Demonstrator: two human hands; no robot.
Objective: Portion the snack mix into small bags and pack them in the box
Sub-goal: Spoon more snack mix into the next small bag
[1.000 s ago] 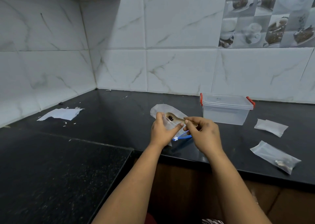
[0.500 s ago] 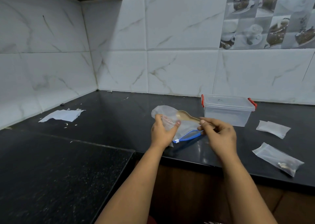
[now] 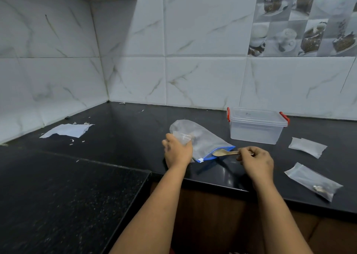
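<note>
scooping stage — my right hand (image 3: 256,162) pinches the wooden spoon (image 3: 225,153) at the big zip bag's (image 3: 204,141) mouth on the tabletop (image 3: 135,138); my left hand (image 3: 178,152) grips a small bag (image 3: 181,137). next, i judge: dip, lift, tip in — lidded box (image 3: 256,126) waits nearby.

Scooping from the zip bag on the black desk (image 3: 125,138)

The left hand (image 3: 177,152) grips a small bag (image 3: 181,137); the right hand (image 3: 256,160) pinches a wooden spoon (image 3: 225,153) at the big bag's (image 3: 204,141) blue mouth.
</note>
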